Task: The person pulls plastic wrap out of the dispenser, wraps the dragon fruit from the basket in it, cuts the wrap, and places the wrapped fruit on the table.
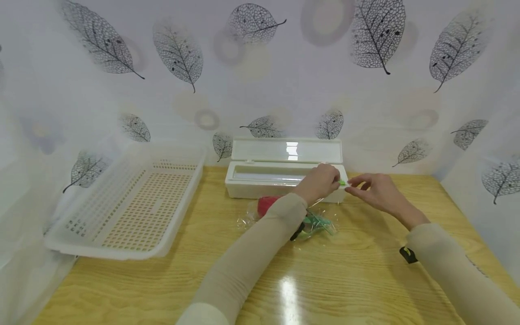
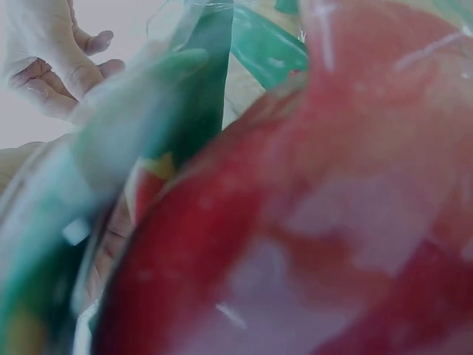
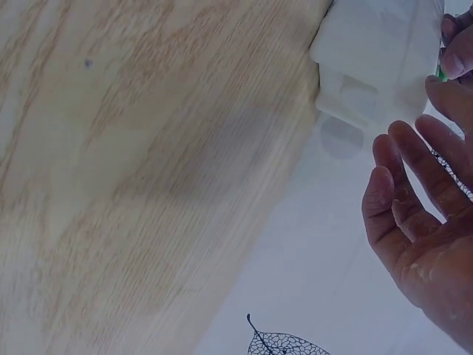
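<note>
A long white box [image 1: 252, 190] with its lid [image 1: 260, 150] raised stands at the back of the table; it looks like a cling film dispenser. My left hand [image 1: 318, 183] is over its right part, fingers curled at a small green slider [image 1: 342, 183] on the front rim. At the box's right end is my right hand [image 1: 378, 192], its fingertips right at the corner and its fingers loosely bent in the right wrist view. Under my left forearm lie a red, rounded thing [image 1: 266, 204] in clear film and a green-printed clear wrapper [image 1: 321, 223].
A white perforated plastic basket [image 1: 178, 230] stands at the left of the wooden table [image 1: 325, 284]. Behind the table hangs a white sheet [image 1: 276, 90] printed with leaves. Black wrist camera parts [image 1: 408, 255] show below the right sleeve.
</note>
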The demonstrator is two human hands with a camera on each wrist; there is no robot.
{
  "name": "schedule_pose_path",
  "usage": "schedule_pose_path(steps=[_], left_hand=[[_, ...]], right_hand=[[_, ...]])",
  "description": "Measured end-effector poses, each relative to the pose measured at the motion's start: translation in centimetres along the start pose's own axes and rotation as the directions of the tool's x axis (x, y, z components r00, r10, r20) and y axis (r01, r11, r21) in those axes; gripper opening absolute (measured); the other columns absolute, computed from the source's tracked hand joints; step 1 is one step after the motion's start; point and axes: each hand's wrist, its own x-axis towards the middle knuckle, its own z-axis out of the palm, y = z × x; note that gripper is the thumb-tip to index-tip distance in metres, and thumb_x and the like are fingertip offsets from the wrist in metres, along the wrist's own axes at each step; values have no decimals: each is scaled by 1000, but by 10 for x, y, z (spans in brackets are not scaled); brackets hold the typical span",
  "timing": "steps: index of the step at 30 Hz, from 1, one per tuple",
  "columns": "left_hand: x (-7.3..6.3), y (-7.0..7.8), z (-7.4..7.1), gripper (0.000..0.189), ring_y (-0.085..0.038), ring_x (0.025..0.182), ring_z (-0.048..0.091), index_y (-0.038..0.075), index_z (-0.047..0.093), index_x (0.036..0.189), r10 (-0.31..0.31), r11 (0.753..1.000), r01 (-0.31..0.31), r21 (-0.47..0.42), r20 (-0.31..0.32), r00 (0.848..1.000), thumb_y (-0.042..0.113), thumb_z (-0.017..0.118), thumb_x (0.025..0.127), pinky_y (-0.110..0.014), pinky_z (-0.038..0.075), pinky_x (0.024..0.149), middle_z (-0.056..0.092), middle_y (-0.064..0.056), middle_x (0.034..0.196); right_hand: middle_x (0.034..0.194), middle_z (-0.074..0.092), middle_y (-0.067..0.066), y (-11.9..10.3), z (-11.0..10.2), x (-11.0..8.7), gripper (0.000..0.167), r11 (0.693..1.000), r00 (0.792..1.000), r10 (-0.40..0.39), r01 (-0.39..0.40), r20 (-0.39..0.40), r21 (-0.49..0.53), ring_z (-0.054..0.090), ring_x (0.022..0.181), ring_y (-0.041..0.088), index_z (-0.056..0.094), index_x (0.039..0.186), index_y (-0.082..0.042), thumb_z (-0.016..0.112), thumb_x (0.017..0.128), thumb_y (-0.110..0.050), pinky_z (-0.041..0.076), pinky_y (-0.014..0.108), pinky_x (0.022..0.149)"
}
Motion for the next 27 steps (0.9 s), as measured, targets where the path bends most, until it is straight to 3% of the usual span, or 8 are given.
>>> schedule_pose_path(steps=[7,17,23,27], left_hand=[[-1,0,-1,17,-8,76,55,8,76,99,18,1000,-18,-4,-12,1000,12,60,101,-14,47,70,74,-2,102],[-3,-3,-1,19,-6,65,51,7,74,88,18,1000,-18,-19,-6,1000,11,60,100,-12,42,58,69,0,84],[-4,-4,-3,32,-5,56,43,12,58,67,9,998,-8,-58,3,1000,8,59,99,-13,36,52,51,5,66],[-4,-5,-3,35,-4,54,41,14,55,65,13,997,-12,-74,5,1000,7,58,99,-13,35,51,48,6,64]], right_hand=[[97,77,15,0,-1,1,26,998,999,-46,46,-2,-31,71,75,22,76,109,-2,73,95,-23,52,23,57],[93,78,13,-1,0,1,24,994,996,-86,85,-14,-70,69,72,19,77,109,-2,74,94,-21,51,24,58],[93,78,12,-2,-2,1,26,995,997,-71,71,6,-74,70,73,20,77,111,-2,73,95,-22,52,25,58],[94,77,12,-2,-3,2,27,995,998,-53,54,16,-85,70,75,21,77,112,-3,72,96,-24,53,26,60]])
